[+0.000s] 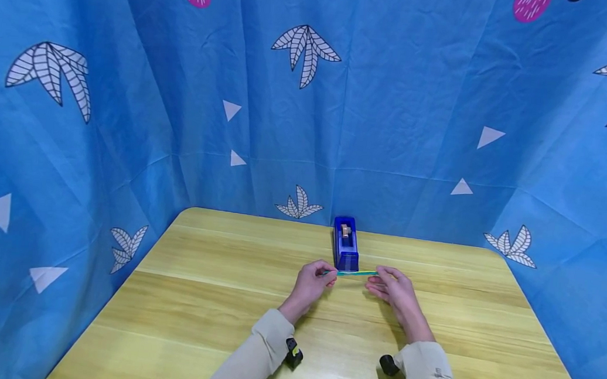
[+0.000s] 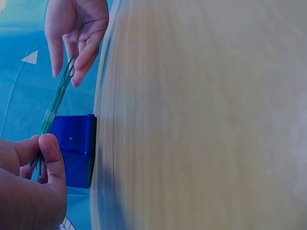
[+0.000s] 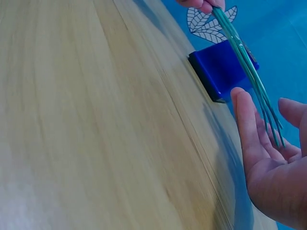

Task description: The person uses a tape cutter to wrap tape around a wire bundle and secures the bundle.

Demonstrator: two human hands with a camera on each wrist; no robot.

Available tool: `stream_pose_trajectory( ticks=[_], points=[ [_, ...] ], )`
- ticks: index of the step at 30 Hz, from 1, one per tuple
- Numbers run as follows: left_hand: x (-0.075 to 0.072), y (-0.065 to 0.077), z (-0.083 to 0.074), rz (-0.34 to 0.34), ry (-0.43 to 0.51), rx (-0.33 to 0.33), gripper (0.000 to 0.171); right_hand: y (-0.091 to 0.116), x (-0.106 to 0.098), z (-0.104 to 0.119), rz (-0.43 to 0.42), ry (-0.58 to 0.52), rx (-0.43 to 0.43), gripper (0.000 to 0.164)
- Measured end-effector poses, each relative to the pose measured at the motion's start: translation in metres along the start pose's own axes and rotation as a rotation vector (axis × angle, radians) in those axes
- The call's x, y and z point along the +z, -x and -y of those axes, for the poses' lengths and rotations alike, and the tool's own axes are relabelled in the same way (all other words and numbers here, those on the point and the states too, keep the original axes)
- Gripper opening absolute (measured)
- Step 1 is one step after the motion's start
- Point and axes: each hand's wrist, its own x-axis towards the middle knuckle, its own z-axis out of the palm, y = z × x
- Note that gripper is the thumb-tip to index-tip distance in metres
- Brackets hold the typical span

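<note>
Thumb and fingers of my left hand (image 1: 310, 285) pinch one end of a bundle of thin green strands (image 1: 356, 273); the left wrist view shows clear tape (image 2: 49, 116) wrapped around it. The strands (image 3: 249, 69) fan out loosely at the far end. There my right hand (image 1: 396, 293) is held with thumb and fingers spread apart, as the right wrist view shows. The strand tips lie between them without a grip. Just behind the bundle stands a blue tape dispenser (image 1: 348, 260) with a small tape roll (image 1: 346, 231) in it.
The wooden table (image 1: 211, 300) reaches back to a blue patterned curtain (image 1: 404, 114), which also hangs along both sides. The dispenser stands near the table's back edge. A black wrist camera (image 1: 294, 353) sits at the left cuff and another wrist camera (image 1: 388, 365) at the right.
</note>
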Motion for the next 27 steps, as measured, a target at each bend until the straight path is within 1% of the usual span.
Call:
stream_pose_trajectory(
  ticks=[5, 11, 18, 23, 27],
  points=[
    [0.001, -0.001, 0.002, -0.005, 0.014, 0.006, 0.007, -0.003, 0.006, -0.001, -0.035, -0.028, -0.01, 0.045],
    [0.0, 0.0, 0.001, 0.001, -0.003, -0.037, 0.008, -0.005, 0.012, 0.002, -0.074, -0.043, -0.027, 0.038],
    [0.0, -0.005, 0.0, -0.012, 0.009, -0.1, 0.019, -0.007, 0.011, 0.004, -0.057, -0.053, -0.078, 0.033],
    [0.002, -0.01, 0.002, 0.015, -0.006, -0.105, 0.023, -0.007, 0.009, 0.001, -0.049, -0.079, -0.082, 0.031],
    [0.003, -0.012, 0.002, 0.027, -0.019, -0.089, 0.018, -0.007, 0.009, -0.001, -0.051, -0.089, -0.095, 0.03]
  ],
)
